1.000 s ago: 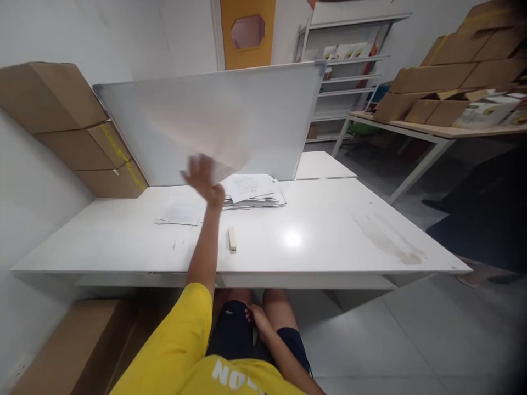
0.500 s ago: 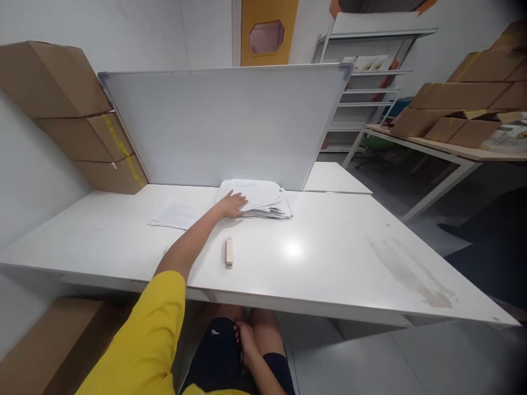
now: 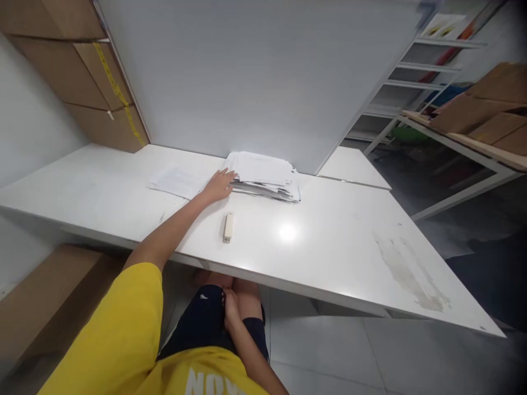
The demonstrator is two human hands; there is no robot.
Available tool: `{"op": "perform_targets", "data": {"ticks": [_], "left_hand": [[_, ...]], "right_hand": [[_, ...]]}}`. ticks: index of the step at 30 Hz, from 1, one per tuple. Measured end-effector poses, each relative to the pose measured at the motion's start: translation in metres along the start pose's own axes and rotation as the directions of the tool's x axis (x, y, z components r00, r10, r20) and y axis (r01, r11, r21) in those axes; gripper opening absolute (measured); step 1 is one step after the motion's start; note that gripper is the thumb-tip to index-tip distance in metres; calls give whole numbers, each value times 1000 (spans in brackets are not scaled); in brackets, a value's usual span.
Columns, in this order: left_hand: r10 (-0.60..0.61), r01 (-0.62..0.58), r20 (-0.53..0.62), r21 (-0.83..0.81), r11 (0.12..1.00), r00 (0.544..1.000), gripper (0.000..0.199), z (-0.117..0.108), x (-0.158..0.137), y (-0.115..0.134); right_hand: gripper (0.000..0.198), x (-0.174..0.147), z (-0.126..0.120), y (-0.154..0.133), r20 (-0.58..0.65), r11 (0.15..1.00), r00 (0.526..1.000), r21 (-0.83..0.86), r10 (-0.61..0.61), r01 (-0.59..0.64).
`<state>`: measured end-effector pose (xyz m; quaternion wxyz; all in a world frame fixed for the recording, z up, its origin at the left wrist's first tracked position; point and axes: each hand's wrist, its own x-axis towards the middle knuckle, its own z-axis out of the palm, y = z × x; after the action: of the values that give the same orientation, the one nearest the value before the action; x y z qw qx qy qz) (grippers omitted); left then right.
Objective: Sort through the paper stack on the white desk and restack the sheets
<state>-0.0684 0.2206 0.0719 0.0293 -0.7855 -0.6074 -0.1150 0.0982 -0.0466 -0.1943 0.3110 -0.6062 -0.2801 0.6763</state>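
Note:
My left hand [image 3: 220,185] reaches across the white table. Its fingers stretch flat over the near left corner of a thick stack of papers [image 3: 263,169], touching it without a visible grip. The stack's edges are uneven. Just left of this hand lie a few loose sheets [image 3: 175,181]. A cream-coloured stapler [image 3: 228,227] stands apart on the tabletop, closer to me than the stack. Down in my lap, my right hand [image 3: 231,305] rests on my thigh by the dark shorts, fingers curled in, with no object visible in it.
A large whiteboard [image 3: 263,77] leans upright behind the papers. Cardboard boxes [image 3: 102,104] are piled at the back left; another box [image 3: 45,296] is below the table's left end. The white tabletop [image 3: 329,247] has a grey smear at right. Shelving and a second table stand beyond.
My left hand has slid left from the top of the paper stack to its left corner. The view has tilted downward. My right hand stays in my lap.

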Motion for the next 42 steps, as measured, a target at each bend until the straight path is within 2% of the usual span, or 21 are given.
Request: {"op": "perform_targets", "data": {"ticks": [2,4,6,7,9,12,14,18,20,22,25,28,29,31,34,37,39,42], "left_hand": [[-195,194,-88,-17,981,977,53,8,-41,-11],[-400,400,-131,-29,916,907,49,15,-88,-21],[-522,520,-136,-48,853,842,44,20,-136,-23],[-545,543,-138,-57,838,827,41,22,-158,-20],[-541,537,-150,-68,841,828,36,25,-196,-9],[-464,462,-199,-57,885,863,31,27,-236,19],[-357,365,-244,-10,931,902,31,26,-253,43],[-107,134,-235,104,985,966,28,18,-272,84],[-27,52,-179,134,990,983,31,11,-276,94],[33,-12,-136,154,988,990,25,4,-277,97],[137,-111,-168,157,981,976,21,-5,-281,101],[291,-273,-199,113,955,936,19,-10,-292,116],[338,-326,-196,93,941,921,18,-11,-297,123],[402,-398,-189,62,915,896,17,-10,-306,136],[453,-449,-195,63,891,870,19,-6,-315,149],[482,-473,-189,95,876,855,22,-1,-316,151],[439,-430,-187,88,898,879,22,2,-316,147],[235,-234,-223,34,972,946,35,6,-317,128]], "right_hand": [[20,-4,-4,1,-4,999,999,13,32,-32],[19,-8,-7,2,-10,998,998,14,62,-62],[16,-12,-8,2,-7,997,997,0,78,-78],[15,-14,-9,1,-5,997,997,-9,80,-80],[13,-17,-9,-1,-1,997,997,-25,74,-74],[10,-24,-11,-6,2,997,999,-47,55,-55],[10,-28,-12,-9,-1,997,999,-63,40,-40],[15,-37,-9,-15,-3,995,1000,-93,-28,28],[19,-42,-8,-20,18,991,996,-103,-82,83],[24,-51,-7,-28,45,986,991,-102,-128,132],[36,-75,-10,-47,155,974,963,-26,-219,226],[57,-105,-18,-80,308,943,893,163,-329,291],[59,-113,-21,-92,323,933,879,203,-351,298],[54,-125,-27,-116,286,926,886,204,-365,316],[51,-128,-35,-137,256,932,898,161,-358,325],[47,-122,-40,-142,246,919,885,119,-395,376],[46,-116,-46,-143,186,898,879,87,-439,430],[45,-108,-59,-148,132,891,881,75,-454,448]]}}
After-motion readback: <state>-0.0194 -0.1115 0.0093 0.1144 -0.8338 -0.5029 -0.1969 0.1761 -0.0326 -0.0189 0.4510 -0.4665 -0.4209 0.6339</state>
